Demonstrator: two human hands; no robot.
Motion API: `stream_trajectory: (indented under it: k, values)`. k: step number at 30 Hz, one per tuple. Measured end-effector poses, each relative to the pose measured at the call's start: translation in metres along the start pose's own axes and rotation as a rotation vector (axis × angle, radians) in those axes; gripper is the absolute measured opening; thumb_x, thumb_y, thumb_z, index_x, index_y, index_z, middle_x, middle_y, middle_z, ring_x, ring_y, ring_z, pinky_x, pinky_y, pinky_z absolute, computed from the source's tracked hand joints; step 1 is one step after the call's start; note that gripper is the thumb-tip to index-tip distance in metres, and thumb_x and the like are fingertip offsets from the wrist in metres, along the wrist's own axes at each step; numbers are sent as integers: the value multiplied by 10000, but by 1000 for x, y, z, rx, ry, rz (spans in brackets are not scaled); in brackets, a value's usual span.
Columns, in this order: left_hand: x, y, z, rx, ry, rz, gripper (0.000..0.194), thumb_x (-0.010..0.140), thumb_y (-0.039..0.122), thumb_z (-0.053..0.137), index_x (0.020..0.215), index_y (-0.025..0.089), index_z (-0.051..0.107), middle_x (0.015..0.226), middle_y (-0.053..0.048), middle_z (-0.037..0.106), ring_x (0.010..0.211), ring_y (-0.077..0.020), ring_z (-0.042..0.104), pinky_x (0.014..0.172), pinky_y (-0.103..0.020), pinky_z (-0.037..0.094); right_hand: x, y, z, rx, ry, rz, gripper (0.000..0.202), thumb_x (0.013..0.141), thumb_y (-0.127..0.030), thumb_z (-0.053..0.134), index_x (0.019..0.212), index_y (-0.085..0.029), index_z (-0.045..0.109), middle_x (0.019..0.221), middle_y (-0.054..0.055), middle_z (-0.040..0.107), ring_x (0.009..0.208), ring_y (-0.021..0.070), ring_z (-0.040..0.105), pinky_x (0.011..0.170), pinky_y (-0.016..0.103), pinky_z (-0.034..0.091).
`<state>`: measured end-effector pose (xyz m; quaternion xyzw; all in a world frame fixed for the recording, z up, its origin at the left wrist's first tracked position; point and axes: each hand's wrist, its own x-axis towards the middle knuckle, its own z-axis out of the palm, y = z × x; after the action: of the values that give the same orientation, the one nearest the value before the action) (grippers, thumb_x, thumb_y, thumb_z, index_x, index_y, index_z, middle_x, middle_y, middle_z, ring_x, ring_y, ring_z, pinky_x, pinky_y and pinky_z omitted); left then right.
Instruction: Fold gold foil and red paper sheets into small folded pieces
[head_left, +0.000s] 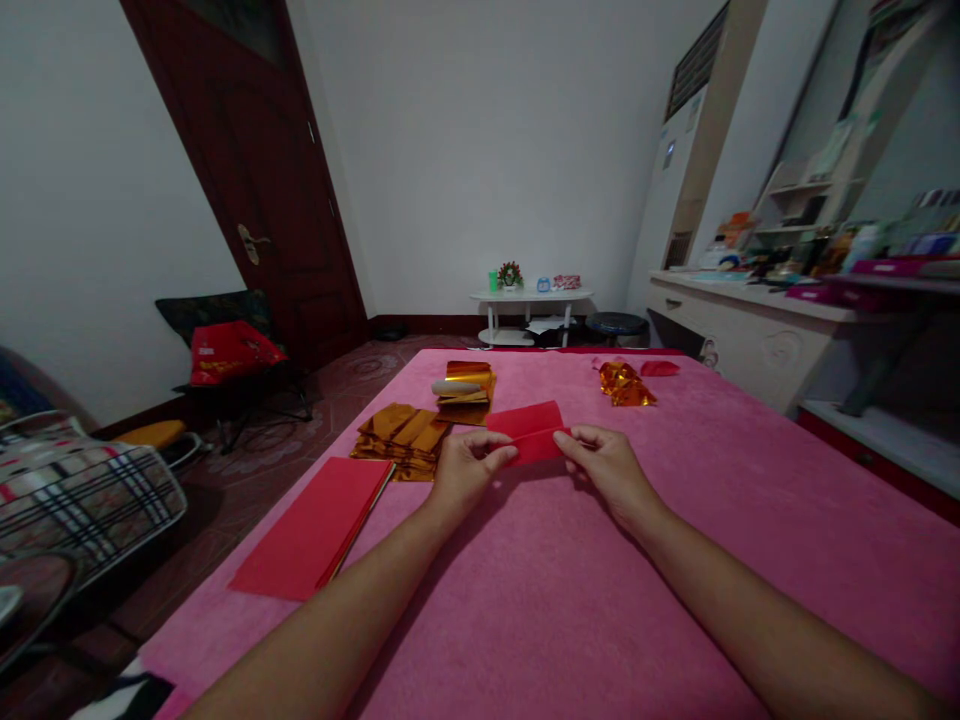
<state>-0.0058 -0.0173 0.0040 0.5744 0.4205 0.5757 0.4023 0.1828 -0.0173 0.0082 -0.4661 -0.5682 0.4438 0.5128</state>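
Red folded sheet (525,418): paper, matt, smooth.
Red stack (311,530): paper, matt, smooth-faced.
Gold sheets (401,432): foil, metallic sheen, creased.
Gold crumpled piece (628,387): foil, high gloss, wrinkled.
Pink table cover (600,600): cloth, matt, faintly napped.
Panelled door (262,170): wood look, low sheen.
Door handle (251,245): metal, glossy.

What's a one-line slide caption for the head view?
Left hand and right hand hold a red paper over a pink cloth, with gold pieces and stacked red sheets at left.
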Motion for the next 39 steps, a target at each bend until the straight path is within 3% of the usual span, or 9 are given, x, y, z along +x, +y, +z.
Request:
stream_trajectory:
  k: [7,11,15,18,23,27,33,39]
  values:
    - [0,-2,-2,-23,54,-50,216,627,327,732,703,126,711,595,-21,644,483,-102,551,469,-208,448,-2,4,2,124,50,-9,298,693,-438,679,696,-145,623,577,-9,555,474,83,446,433,203,318]
    - [-1,-4,-3,-62,12,-112,260,653,372,711,736,126,698,607,-16,629,461,-112,561,437,-221,455,-2,1,4,106,99,-97,253,678,-392,695,662,-143,651,607,0,588,538,102,485,503,219,362]
    - [-1,-7,-4,-47,-30,-79,255,664,365,704,711,115,690,602,-23,627,467,-115,565,462,-226,459,-2,1,4,78,168,-156,237,659,-379,700,659,-144,671,679,22,628,614,139,531,573,246,403]
    - [-1,-6,-4,-4,-56,-42,231,680,345,687,696,114,689,591,-28,627,480,-115,563,486,-226,454,-1,2,3,13,203,-181,234,677,-385,680,654,-152,666,685,32,632,617,152,542,581,263,412]
    - [0,1,-4,100,-18,32,132,653,242,683,594,125,672,562,-17,606,496,-103,532,490,-203,409,-4,-2,1,-219,263,-398,188,714,-358,647,651,-182,663,888,74,651,807,197,587,688,288,450]
    - [2,0,-5,92,-12,76,122,671,233,672,606,130,666,576,-11,603,529,-100,534,530,-205,416,-5,-5,2,-295,236,-463,157,745,-326,618,669,-192,650,878,68,637,818,189,583,687,275,451]
    - [2,-8,-5,-18,-138,6,216,582,241,765,760,129,712,729,-30,643,575,-110,565,537,-219,448,0,-3,1,-175,176,-337,189,752,-332,606,673,-167,655,744,40,636,707,172,563,645,278,431]
    - [0,0,-6,-38,-162,-62,234,636,321,738,723,104,727,661,-58,646,539,-108,534,499,-215,414,-3,-5,-2,-64,-185,-171,286,697,-376,672,884,-161,702,850,39,667,714,161,578,628,265,449]
